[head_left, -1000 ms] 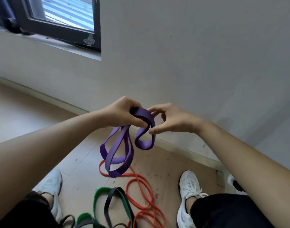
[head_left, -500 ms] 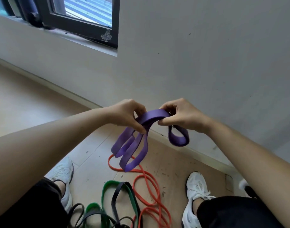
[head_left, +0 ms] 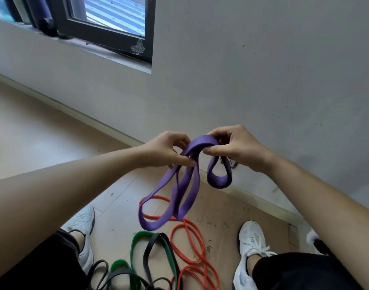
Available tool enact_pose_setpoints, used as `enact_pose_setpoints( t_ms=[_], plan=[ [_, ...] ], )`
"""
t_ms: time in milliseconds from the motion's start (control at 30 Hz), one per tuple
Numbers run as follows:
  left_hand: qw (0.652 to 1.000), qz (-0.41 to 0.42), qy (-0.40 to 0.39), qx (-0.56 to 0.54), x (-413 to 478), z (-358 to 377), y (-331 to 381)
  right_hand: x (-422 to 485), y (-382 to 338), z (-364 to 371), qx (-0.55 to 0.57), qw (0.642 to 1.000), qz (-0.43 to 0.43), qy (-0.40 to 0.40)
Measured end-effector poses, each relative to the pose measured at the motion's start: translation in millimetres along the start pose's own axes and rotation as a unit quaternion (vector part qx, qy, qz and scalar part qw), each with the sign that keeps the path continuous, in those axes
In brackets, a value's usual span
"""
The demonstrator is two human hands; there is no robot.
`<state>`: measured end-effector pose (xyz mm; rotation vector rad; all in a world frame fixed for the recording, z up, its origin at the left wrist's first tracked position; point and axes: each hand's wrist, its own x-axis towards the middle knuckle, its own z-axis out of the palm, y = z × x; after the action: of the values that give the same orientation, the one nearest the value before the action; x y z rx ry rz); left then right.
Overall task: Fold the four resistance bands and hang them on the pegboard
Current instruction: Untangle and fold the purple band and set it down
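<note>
**Purple band, held in both grips**

Head view. We hold one purple resistance band (head_left: 200, 141) above the floor (head_left: 43, 132). The left grip (head_left: 167, 149) pinches its long hanging loops. The right grip (head_left: 236, 147) pinches the arched fold, a short loop dangling beneath. Lying on the floor between our shoes: red band (head_left: 158, 197), green band (head_left: 143, 233), black band (head_left: 146, 256).

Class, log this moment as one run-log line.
folding; purple band: looped, off floor; left hand: pinches it; right hand: grips top fold; red band, green band, black band: floor

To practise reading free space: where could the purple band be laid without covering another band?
Bare floor between left shoe and window wall; a narrower strip between orange band and right shoe. Crowded between the shoes: green band and black band overlap.
</note>
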<state>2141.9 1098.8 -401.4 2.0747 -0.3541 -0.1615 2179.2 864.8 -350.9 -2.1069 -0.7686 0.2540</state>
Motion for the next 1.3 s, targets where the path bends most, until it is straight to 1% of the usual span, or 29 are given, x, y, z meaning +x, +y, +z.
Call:
enact_pose_setpoints(
  t_ms=[67, 133, 333, 433, 667, 733, 833, 900, 967, 1033, 1133, 1167, 1233, 1300],
  plan=[
    [0.999, 0.015, 0.021, -0.032, 1, 13, 1, -2, -1, -1, 0.032, 0.999, -0.002, 0.0],
    [0.998, 0.031, 0.018, -0.058, 2, 20, 4, -4, -2, -4, 0.059, 0.998, 0.001, 0.001],
    [0.996, 0.046, 0.032, -0.075, 6, 28, 11, -12, -1, -17, 0.08, 0.996, 0.008, 0.029],
    [0.996, 0.039, 0.015, -0.082, 9, 24, 15, -16, 4, -29, 0.109, 0.993, 0.019, 0.046],
    [0.998, 0.021, -0.058, -0.015, 10, 25, 10, -19, 28, -48, 0.159, 0.984, 0.039, 0.071],
    [0.998, 0.011, -0.059, -0.015, 12, 18, 11, -23, 38, -55, 0.14, 0.987, 0.054, 0.052],
    [0.998, 0.015, -0.053, -0.015, 13, 8, 16, -30, 49, -59, 0.014, 0.994, 0.104, -0.023],
    [0.998, 0.023, -0.054, -0.017, 12, 5, 19, -31, 48, -50, -0.073, 0.985, 0.128, -0.092],
    [0.998, 0.027, -0.059, -0.019, 11, 7, 22, -28, 49, -34, -0.118, 0.975, 0.126, -0.14],
    [0.997, 0.034, -0.064, -0.02, 11, 10, 26, -24, 46, -17, -0.091, 0.978, 0.117, -0.145],
    [0.997, 0.043, -0.067, -0.011, 12, 12, 30, -19, 31, -6, 0.0, 0.99, 0.085, -0.11],
    [0.997, 0.044, -0.07, 0.0, 11, 13, 32, -17, 24, -5, 0.013, 0.993, 0.068, -0.094],
    [0.996, 0.041, -0.072, 0.016, 9, 13, 33, -13, 14, -4, -0.001, 0.996, 0.033, -0.079],
    [0.997, 0.037, -0.063, 0.013, 8, 10, 31, -10, 9, 1, -0.033, 0.996, 0.011, -0.084]
  ],
)
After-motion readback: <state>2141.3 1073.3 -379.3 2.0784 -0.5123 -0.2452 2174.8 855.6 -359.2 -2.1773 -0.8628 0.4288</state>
